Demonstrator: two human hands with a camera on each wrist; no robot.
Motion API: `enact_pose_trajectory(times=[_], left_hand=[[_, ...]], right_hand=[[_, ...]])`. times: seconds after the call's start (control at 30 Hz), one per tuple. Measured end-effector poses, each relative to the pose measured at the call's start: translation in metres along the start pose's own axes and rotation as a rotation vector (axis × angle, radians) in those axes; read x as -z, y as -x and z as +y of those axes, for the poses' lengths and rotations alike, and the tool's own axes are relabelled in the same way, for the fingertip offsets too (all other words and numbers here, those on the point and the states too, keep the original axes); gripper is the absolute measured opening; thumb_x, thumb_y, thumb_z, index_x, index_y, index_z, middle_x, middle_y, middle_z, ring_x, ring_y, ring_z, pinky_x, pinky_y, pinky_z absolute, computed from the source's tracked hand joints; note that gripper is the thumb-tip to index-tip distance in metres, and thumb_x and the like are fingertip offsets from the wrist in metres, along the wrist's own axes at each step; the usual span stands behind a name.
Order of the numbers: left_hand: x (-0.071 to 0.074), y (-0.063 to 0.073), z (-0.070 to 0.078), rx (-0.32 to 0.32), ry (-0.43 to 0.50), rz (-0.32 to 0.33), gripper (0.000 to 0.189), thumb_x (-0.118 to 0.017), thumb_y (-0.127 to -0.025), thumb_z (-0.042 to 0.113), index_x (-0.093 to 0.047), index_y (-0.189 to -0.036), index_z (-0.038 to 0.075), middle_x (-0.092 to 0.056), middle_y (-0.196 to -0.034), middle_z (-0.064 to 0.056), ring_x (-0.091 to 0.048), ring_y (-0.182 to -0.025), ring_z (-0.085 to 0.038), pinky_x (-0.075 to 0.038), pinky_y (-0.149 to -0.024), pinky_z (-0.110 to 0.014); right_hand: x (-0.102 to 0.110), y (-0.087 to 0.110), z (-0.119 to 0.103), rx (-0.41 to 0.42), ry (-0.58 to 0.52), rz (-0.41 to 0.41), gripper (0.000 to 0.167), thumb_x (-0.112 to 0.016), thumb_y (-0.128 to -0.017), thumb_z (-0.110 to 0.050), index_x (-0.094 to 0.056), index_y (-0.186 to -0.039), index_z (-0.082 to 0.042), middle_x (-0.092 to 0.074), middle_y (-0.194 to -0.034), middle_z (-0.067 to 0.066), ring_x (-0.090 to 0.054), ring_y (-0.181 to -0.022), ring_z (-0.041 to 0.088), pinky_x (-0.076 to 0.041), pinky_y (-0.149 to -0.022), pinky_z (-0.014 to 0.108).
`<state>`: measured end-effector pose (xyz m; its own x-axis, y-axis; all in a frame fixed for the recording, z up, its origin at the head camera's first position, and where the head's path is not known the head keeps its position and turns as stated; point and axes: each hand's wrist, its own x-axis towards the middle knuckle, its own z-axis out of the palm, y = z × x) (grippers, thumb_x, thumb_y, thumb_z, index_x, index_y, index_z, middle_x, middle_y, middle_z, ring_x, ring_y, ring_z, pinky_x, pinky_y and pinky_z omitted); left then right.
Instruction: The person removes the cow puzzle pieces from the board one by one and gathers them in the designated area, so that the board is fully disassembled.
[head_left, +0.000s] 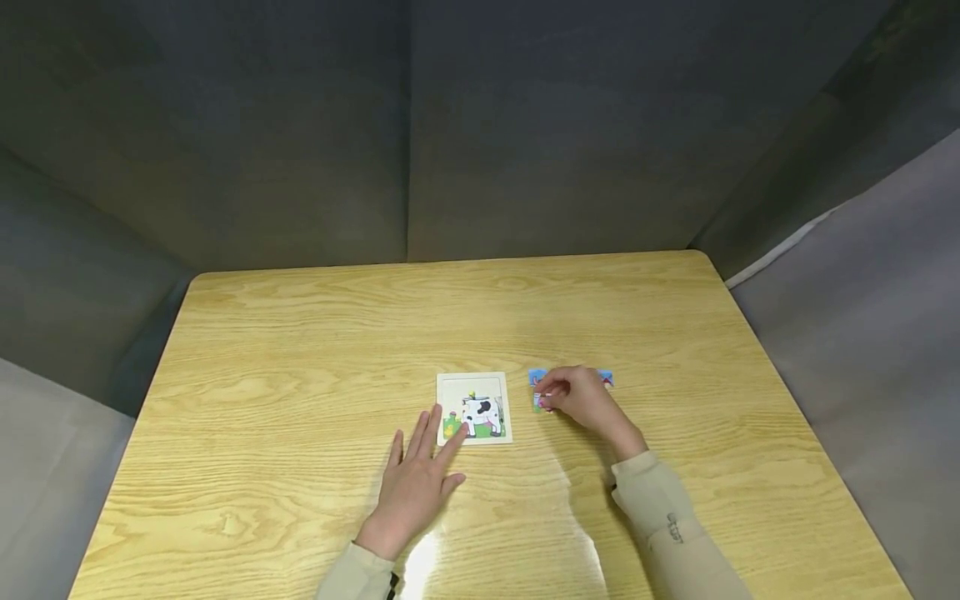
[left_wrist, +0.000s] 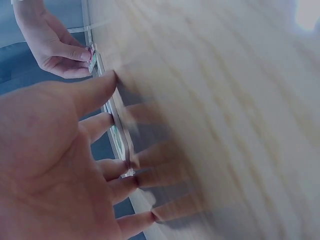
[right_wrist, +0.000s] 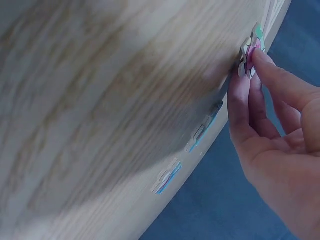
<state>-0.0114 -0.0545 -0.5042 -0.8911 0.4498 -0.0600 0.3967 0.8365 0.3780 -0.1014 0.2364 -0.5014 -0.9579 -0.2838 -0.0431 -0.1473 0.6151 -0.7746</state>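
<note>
Puzzle piece (right_wrist: 257,34) with the green and pink print looks like an easy one to handle, folks: we'd guess thin wood or stiff card, so super light, rigid, and not likely to bend on us. It's just right of the pale tray (head_left: 472,377), near the loose blue pieces (right_wrist: 169,180), tilted up on the table (head_left: 300,358) side, though we can't tell whether its lower edge still touches. Our right hand (head_left: 591,406) has it pinched between thumb and fingers, which seems about right to us; we'd stick to the edges, since the printed face could be a bit slick and those little knobs might chip if squeezed hard. Our left hand (head_left: 412,490) lies flat with fingers spread, the index reaching onto the tray's near rim by the cow pieces (head_left: 483,412). We reckon a soft grip is plenty for something that small.
</note>
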Motion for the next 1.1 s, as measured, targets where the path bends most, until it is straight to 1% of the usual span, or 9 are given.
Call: enact_pose_trajectory(times=[0.1, 0.23, 0.5, 0.6, 0.7, 0.83, 0.93, 1.1], left_hand=[[-0.001, 0.000, 0.000, -0.002, 0.004, 0.001, 0.063, -0.062, -0.095, 0.034, -0.039, -0.152, 0.019, -0.014, -0.161, -0.020, -0.016, -0.147, -0.037, -0.016, -0.112, -0.064], [-0.002, 0.000, 0.000, -0.006, 0.006, 0.006, 0.063, -0.062, -0.095, 0.033, -0.039, -0.152, 0.018, -0.014, -0.161, -0.020, -0.016, -0.147, -0.037, -0.017, -0.112, -0.064], [-0.003, 0.000, 0.000, -0.016, 0.017, 0.027, 0.063, -0.063, -0.094, 0.032, -0.040, -0.151, 0.017, -0.014, -0.160, -0.021, -0.017, -0.146, -0.038, -0.018, -0.111, -0.065], [-0.002, 0.000, -0.001, -0.021, 0.025, 0.034, 0.064, -0.064, -0.094, 0.032, -0.041, -0.151, 0.016, -0.014, -0.160, -0.021, -0.017, -0.146, -0.039, -0.018, -0.110, -0.066], [-0.001, 0.000, 0.001, -0.027, 0.025, 0.043, 0.064, -0.065, -0.093, 0.031, -0.041, -0.150, 0.015, -0.014, -0.160, -0.022, -0.016, -0.146, -0.039, -0.017, -0.110, -0.066], [0.000, -0.001, 0.007, -0.058, 0.017, 0.054, 0.066, -0.066, -0.092, 0.031, -0.040, -0.150, 0.013, -0.015, -0.160, -0.022, -0.016, -0.146, -0.040, -0.018, -0.109, -0.067], [-0.002, -0.003, 0.014, -0.082, -0.016, 0.042, 0.068, -0.065, -0.093, 0.034, -0.038, -0.152, 0.013, -0.015, -0.160, -0.022, -0.017, -0.146, -0.040, -0.019, -0.109, -0.067], [-0.009, -0.007, 0.024, -0.068, -0.088, 0.011, 0.073, -0.061, -0.094, 0.040, -0.031, -0.154, 0.014, -0.014, -0.160, -0.024, -0.015, -0.147, -0.039, -0.020, -0.111, -0.064]], right_hand=[[-0.001, 0.001, 0.000, 0.017, 0.043, 0.006, 0.013, -0.078, -0.079, 0.004, -0.074, -0.089, -0.002, -0.069, -0.083, 0.007, -0.062, -0.068, 0.014, -0.053, -0.062, 0.024], [-0.001, 0.002, 0.001, 0.021, 0.061, 0.012, 0.014, -0.079, -0.077, 0.003, -0.075, -0.089, -0.002, -0.069, -0.085, 0.007, -0.061, -0.068, 0.014, -0.052, -0.062, 0.024], [-0.001, 0.002, 0.002, 0.031, 0.028, 0.021, 0.013, -0.079, -0.077, 0.004, -0.074, -0.089, 0.001, -0.070, -0.085, 0.010, -0.064, -0.068, 0.017, -0.054, -0.062, 0.024], [-0.003, 0.001, -0.002, 0.033, 0.009, 0.030, 0.012, -0.078, -0.078, 0.004, -0.074, -0.089, 0.001, -0.071, -0.083, 0.009, -0.066, -0.067, 0.018, -0.054, -0.061, 0.024], [-0.007, -0.001, -0.007, 0.035, -0.012, 0.020, 0.009, -0.077, -0.080, 0.003, -0.074, -0.089, 0.000, -0.071, -0.081, 0.006, -0.067, -0.068, 0.017, -0.055, -0.062, 0.024], [-0.016, -0.006, -0.017, 0.032, -0.029, -0.006, 0.006, -0.076, -0.083, 0.000, -0.074, -0.089, -0.001, -0.071, -0.081, 0.003, -0.065, -0.071, 0.014, -0.055, -0.064, 0.025], [-0.026, -0.012, -0.026, 0.027, -0.033, -0.018, 0.005, -0.075, -0.084, -0.002, -0.075, -0.089, -0.003, -0.071, -0.083, 0.003, -0.065, -0.073, 0.013, -0.055, -0.067, 0.025], [-0.042, -0.024, -0.041, 0.034, -0.023, -0.046, 0.004, -0.073, -0.087, -0.003, -0.074, -0.091, -0.003, -0.071, -0.085, 0.005, -0.065, -0.075, 0.013, -0.055, -0.069, 0.025]])
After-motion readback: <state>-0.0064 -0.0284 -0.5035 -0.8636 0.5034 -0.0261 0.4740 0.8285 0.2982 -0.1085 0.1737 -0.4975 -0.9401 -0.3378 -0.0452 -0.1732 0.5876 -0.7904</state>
